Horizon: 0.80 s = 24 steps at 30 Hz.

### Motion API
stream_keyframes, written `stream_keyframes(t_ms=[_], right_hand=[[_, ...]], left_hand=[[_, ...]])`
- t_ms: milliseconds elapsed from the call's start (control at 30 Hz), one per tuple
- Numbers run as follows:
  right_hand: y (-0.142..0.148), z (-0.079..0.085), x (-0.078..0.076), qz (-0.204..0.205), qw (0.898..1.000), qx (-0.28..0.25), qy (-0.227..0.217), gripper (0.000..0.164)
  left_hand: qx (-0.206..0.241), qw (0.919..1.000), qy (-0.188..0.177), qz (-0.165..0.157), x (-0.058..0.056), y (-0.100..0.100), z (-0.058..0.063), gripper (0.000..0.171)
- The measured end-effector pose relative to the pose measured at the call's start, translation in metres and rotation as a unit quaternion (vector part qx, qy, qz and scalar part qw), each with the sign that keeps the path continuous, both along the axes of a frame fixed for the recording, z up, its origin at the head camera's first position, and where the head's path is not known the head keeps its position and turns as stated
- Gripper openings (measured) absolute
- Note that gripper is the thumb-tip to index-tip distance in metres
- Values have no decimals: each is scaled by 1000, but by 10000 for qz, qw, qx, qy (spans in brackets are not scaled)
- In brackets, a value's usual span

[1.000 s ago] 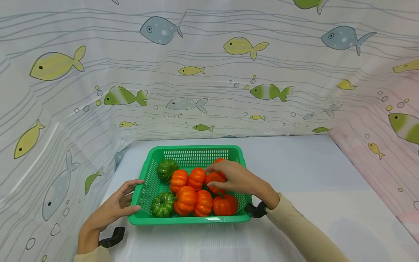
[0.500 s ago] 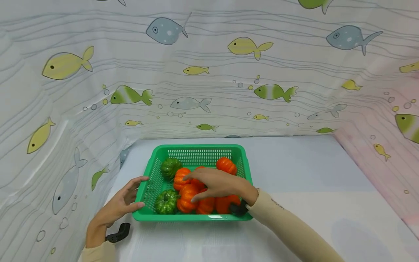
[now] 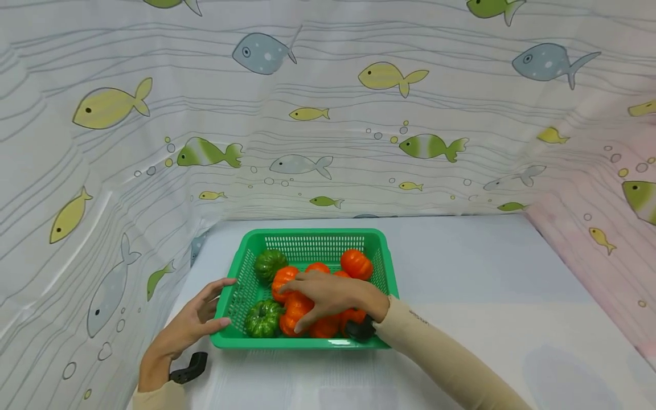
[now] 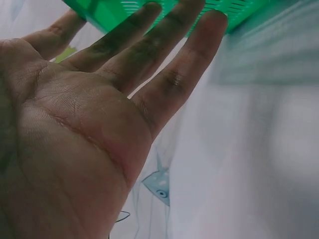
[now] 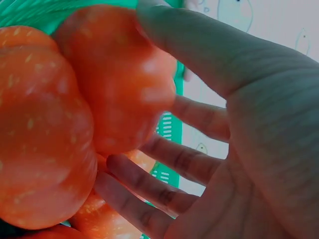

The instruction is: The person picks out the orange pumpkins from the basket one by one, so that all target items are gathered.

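Basket [image 3: 307,343] on table [image 3: 461,273]: right hand [image 3: 335,293], spread and holding nothing, has shifted toward nine o'clock, bringing seven o'clock pumpkin [image 3: 296,305] within grasp; left hand [image 3: 189,322], fingers extended, touches basket at nine o'clock.

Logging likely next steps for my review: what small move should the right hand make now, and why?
Probably the right hand should curl its thumb and fingers in around the nearest orange pumpkin: they stand spread at its edges, with no firm grip visible, while the left hand is at the left end of the green basket.
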State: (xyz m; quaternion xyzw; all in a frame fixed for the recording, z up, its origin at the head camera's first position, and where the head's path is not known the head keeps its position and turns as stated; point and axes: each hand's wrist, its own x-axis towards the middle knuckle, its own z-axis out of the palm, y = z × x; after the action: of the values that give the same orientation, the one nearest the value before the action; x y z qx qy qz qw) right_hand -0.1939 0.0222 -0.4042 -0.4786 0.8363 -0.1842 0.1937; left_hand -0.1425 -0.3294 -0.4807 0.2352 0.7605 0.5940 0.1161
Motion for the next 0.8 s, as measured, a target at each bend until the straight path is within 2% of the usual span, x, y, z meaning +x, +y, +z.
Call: stream_keyframes(t_ms=[167, 300, 567, 800], right_hand=[[-3, -2, 0, 49, 9997, 205, 93, 71], [-3, -3, -1, 27, 9993, 346, 109, 70], [0, 0, 1, 64, 9997, 176, 135, 63], [3, -1, 2, -125, 9998, 137, -34, 68]], left_hand=[[101, 9998, -109, 90, 3, 1, -4, 75], [92, 9999, -44, 121, 2, 2, -5, 73], [104, 9998, 136, 55, -2, 3, -6, 72], [-45, 9998, 89, 178, 1, 1, -4, 72]])
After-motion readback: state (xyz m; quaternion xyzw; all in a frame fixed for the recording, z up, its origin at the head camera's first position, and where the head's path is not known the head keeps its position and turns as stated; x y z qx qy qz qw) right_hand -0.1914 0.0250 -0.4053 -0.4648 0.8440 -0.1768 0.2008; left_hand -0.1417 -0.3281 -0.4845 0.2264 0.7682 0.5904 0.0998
